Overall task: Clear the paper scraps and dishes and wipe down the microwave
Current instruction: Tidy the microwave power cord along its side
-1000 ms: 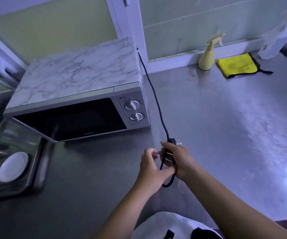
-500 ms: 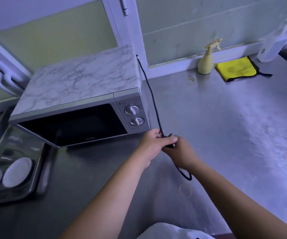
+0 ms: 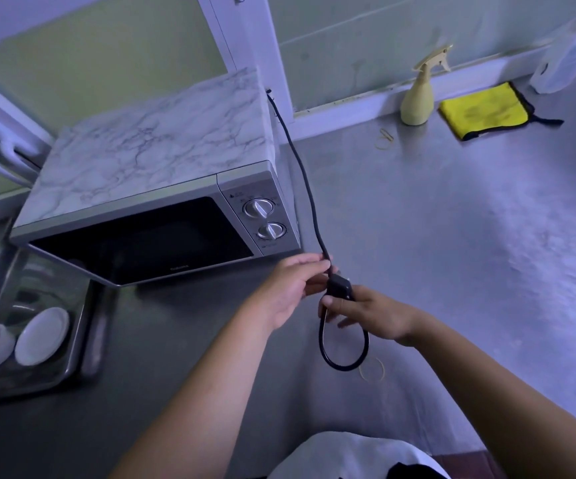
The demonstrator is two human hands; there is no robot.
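Observation:
A silver microwave (image 3: pixel 162 188) with a marble-patterned top stands at the back left of the steel counter, door closed. Its black power cord (image 3: pixel 305 181) runs from the rear corner down to my hands. My left hand (image 3: pixel 291 288) pinches the cord just above the black plug (image 3: pixel 339 286). My right hand (image 3: pixel 366 314) grips the cord beside the plug, and a loop of cord (image 3: pixel 343 354) hangs below both hands. A yellow cloth (image 3: pixel 480 110) and a pale spray bottle (image 3: pixel 418 96) sit at the back right.
A steel tray (image 3: pixel 72 340) at the left holds two white dishes (image 3: pixel 41 335). Rubber bands lie on the counter: one (image 3: pixel 372 369) under the cord loop, others (image 3: pixel 385 138) near the spray bottle. A clear bottle (image 3: pixel 563 53) stands at the far right by the wall.
My hands have moved apart along the cord, and the loop below them has grown larger. The plug now shows between my hands.

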